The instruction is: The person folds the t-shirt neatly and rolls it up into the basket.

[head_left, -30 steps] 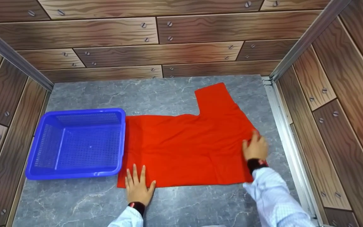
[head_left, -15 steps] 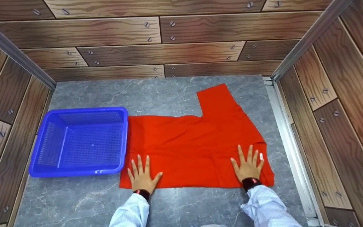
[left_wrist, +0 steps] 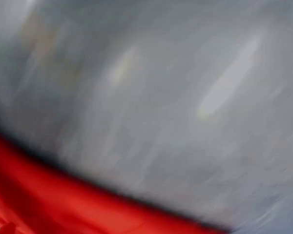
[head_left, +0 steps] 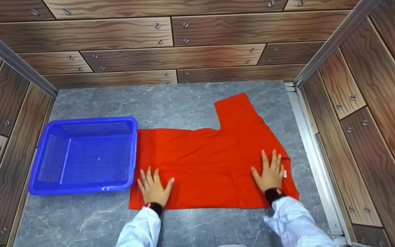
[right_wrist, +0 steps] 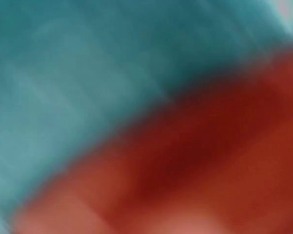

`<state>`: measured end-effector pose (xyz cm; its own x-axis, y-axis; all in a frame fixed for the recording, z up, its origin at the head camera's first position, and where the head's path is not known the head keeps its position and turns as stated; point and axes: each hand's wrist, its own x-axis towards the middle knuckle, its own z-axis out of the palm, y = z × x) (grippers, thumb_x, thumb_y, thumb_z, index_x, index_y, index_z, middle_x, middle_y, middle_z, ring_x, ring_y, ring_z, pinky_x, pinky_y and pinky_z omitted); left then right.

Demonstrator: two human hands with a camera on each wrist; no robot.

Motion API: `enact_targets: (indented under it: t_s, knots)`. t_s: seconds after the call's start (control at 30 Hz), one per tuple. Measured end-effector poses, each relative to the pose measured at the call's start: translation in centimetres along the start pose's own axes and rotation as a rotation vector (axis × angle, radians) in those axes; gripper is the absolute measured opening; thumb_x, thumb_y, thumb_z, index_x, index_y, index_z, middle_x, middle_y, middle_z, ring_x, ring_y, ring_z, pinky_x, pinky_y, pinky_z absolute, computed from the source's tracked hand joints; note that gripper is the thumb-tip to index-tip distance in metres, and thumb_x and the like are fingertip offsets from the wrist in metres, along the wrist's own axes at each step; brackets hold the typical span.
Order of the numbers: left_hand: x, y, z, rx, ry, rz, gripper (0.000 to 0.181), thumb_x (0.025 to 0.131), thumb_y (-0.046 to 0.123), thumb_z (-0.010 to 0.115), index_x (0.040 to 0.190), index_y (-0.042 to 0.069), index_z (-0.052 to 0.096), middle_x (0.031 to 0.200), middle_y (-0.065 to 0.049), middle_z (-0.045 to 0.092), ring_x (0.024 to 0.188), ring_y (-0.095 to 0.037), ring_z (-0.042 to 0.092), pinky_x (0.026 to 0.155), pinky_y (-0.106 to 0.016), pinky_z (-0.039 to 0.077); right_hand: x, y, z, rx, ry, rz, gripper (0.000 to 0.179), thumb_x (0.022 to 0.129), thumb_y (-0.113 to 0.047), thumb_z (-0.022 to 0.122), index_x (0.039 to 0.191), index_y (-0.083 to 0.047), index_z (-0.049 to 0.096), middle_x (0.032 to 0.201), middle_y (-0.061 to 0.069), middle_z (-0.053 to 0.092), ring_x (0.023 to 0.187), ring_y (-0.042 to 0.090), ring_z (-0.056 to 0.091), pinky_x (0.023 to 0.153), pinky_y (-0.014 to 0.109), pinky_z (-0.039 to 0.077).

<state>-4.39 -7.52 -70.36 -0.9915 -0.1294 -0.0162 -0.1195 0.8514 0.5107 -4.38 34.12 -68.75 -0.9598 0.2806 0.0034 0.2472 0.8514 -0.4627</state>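
**While the left hand (head_left: 154, 188) and right hand (head_left: 270, 174) lie spread, a shirt (head_left: 201, 157) covers the middle of the table (head_left: 170, 106)**

Where the left hand rests near the shirt's hem, its straight fingers fan out, released, on the red cloth by the near corner. The right hand lies likewise, fingers apart and loose of any grasp, near the other end, a white label (head_left: 285, 173) just beside its little finger. The shirt reaches from the basket (head_left: 81, 190) toward the table's right edge, one sleeve (head_left: 235, 108) pointing to the far edge; light creases cross it. The blue basket stands near the table's left edge, its right rim at the hem, whether touching or overlapping I cannot tell. Wood-patterned walls (head_left: 218, 32) rise along the far, left and right edges. Both wrist views are blurred.
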Motion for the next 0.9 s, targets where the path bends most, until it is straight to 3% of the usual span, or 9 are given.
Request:
enact_targets:
  t_s: [0.17, 0.33, 0.53, 0.67, 0.8, 0.9]
  knots:
    - [4.0, 1.6, -1.3, -0.106, 0.067, -0.023, 0.071, 0.091, 0.045, 0.06, 0.141, -0.002, 0.046, 0.155, -0.028, 0.03, 0.148, -0.047, 0.014, 0.12, -0.056, 0.015, 5.0, -1.6, -1.8, 0.18, 0.006, 0.043, 0.077, 0.092, -0.024, 0.064, 0.155, -0.006, 0.024, 0.161, 0.029, 0.006, 0.145, 0.051, 0.02, 0.112, 0.063, 0.028]
    - [7.3, 3.0, -2.1, -0.137, 0.046, -0.044, 0.067, 0.094, 0.038, 0.057, 0.143, -0.005, 0.043, 0.156, -0.031, 0.026, 0.148, -0.049, 0.015, 0.121, -0.054, 0.017, 8.4, -2.4, -3.2, 0.23, -0.13, 0.095, 0.08, 0.096, -0.023, 0.058, 0.156, -0.001, 0.011, 0.159, 0.034, 0.004, 0.148, 0.049, 0.009, 0.12, 0.056, 0.016]
    - [9.4, 3.1, -2.2, -0.192, -0.028, -0.172, 0.066, 0.097, 0.034, 0.052, 0.147, -0.005, 0.036, 0.161, -0.028, 0.014, 0.149, -0.047, 0.009, 0.122, -0.054, 0.014, 10.3, -1.7, -4.4, 0.252, -0.265, 0.147, 0.08, 0.093, -0.017, 0.056, 0.154, 0.006, 0.009, 0.156, 0.041, 0.0, 0.146, 0.054, -0.001, 0.12, 0.06, 0.006]
    - [10.0, 2.5, -2.6, -0.099, -0.133, -0.157, 0.061, 0.1, 0.033, 0.047, 0.153, 0.006, 0.032, 0.164, -0.018, 0.013, 0.151, -0.044, 0.007, 0.121, -0.056, 0.015, 11.2, 0.0, -3.5, 0.234, -0.303, 0.11, 0.084, 0.092, -0.025, 0.057, 0.155, 0.003, 0.009, 0.155, 0.041, 0.0, 0.144, 0.058, -0.002, 0.12, 0.062, 0.003]
    - [10.0, 1.9, -3.0, 0.115, -0.265, -0.057, 0.057, 0.102, 0.036, 0.045, 0.154, 0.018, 0.032, 0.164, -0.009, 0.021, 0.152, -0.042, 0.007, 0.121, -0.059, 0.013, 11.2, 0.3, -2.6, 0.035, -0.396, 0.054, 0.081, 0.093, -0.035, 0.055, 0.156, -0.003, 0.015, 0.158, 0.035, 0.003, 0.143, 0.06, 0.0, 0.115, 0.069, 0.011]
    - [9.6, 1.6, -2.9, 0.231, -0.29, -0.007, 0.059, 0.101, 0.04, 0.045, 0.154, 0.02, 0.032, 0.162, -0.009, 0.028, 0.151, -0.043, 0.01, 0.121, -0.058, 0.012, 10.6, -0.5, -2.4, -0.124, -0.467, 0.053, 0.075, 0.096, -0.035, 0.051, 0.156, -0.006, 0.017, 0.161, 0.028, 0.004, 0.145, 0.057, 0.002, 0.111, 0.073, 0.017]
